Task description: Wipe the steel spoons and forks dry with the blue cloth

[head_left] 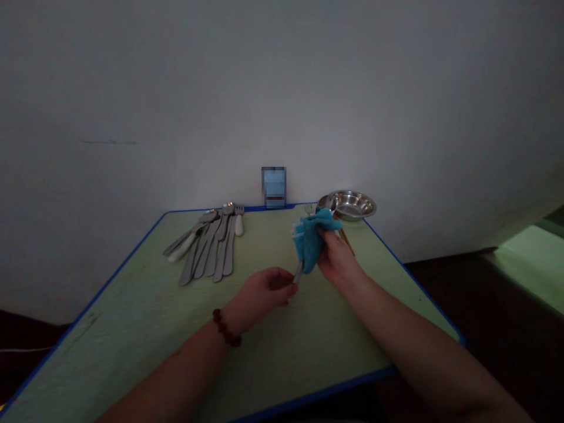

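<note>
My left hand (265, 288) grips the thin metal handle of a utensil (298, 273), whose far end disappears into a crumpled teal cloth (311, 241). My right hand (337, 258) holds that cloth bunched around the utensil, so the utensil's head is hidden. The two hands are close together above the middle of the table. Beyond them, a row of steel spoons, forks and knives (207, 249) lies on the tabletop, left of both hands.
The pale green table (132, 317) has a blue edge and stands against a grey wall. A steel bowl (352, 204) sits at the far right corner, with long brown utensils (346, 238) near it. A blurred blue object (274, 188) stands behind the far edge. A bead bracelet (226, 328) circles my left wrist.
</note>
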A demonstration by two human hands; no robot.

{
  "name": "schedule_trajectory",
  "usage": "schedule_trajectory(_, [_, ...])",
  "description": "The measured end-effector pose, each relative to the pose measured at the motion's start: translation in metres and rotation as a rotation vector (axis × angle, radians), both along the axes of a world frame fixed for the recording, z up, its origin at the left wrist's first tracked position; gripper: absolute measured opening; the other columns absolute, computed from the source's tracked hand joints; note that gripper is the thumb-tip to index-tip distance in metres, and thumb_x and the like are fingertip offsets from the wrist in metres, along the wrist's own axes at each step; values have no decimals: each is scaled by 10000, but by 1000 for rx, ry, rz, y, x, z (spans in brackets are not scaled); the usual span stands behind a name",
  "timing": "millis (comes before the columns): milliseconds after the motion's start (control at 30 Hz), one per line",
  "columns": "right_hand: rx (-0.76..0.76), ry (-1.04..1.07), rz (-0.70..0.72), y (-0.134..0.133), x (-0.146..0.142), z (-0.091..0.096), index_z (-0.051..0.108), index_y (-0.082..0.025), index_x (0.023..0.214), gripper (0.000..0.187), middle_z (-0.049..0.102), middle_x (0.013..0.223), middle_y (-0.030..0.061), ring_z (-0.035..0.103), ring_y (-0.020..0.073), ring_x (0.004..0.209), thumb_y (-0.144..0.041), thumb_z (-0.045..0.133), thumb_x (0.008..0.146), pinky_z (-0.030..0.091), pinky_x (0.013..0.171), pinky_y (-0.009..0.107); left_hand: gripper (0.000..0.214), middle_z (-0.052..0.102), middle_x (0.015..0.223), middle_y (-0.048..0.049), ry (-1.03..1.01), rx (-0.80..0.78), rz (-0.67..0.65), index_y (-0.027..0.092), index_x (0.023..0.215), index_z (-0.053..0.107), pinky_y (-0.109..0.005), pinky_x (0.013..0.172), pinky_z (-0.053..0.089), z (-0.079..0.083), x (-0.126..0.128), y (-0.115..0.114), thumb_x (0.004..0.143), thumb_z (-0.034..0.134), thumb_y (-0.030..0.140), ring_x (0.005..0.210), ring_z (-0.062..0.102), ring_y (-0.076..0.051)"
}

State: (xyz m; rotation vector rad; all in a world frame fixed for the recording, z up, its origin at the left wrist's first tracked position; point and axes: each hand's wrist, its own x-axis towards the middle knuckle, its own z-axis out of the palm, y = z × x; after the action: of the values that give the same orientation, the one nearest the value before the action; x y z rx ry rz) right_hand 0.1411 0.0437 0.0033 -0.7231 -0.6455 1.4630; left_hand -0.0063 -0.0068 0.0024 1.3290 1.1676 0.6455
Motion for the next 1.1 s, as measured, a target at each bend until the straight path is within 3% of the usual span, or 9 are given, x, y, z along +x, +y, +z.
schedule_trajectory(267, [8, -30, -101, 1, 2, 4, 578, -239, 784, 122, 631, 767, -34, 577, 150, 826, -226, 551, 666, 452, 783, 324, 205, 574, 581, 9, 74, 13, -59, 142, 717, 581, -240, 540, 439, 1, -4, -1, 630, 570, 327, 519, 524, -104])
schedule_trajectory(500, [42, -65, -65, -1, 2, 5, 570, -255, 824, 168, 624, 851, -29, 562, 156, 862, -246, 554, 658, 438, 789, 328, 168, 592, 536, 8, 92, 56, -44, 156, 652, 599, -232, 521, 422, 3, -2, -2, 621, 564, 317, 490, 531, -113])
schedule_trajectory(767, [54, -48, -57, -2, 2, 4, 578, -253, 801, 146, 628, 802, -42, 575, 135, 780, -235, 557, 657, 453, 735, 294, 143, 577, 521, 19, 49, 42, -27, 153, 636, 598, -221, 520, 415, 1, -2, -1, 622, 569, 293, 483, 522, -102])
schedule_trajectory(1100, [15, -78, -23, -3, 0, 2, 569, -234, 772, 117, 628, 771, -17, 572, 171, 836, -254, 555, 657, 456, 744, 337, 150, 592, 544, 13, 8, 52, -4, 162, 658, 603, -234, 545, 427, 2, -1, -1, 622, 580, 306, 512, 540, -112])
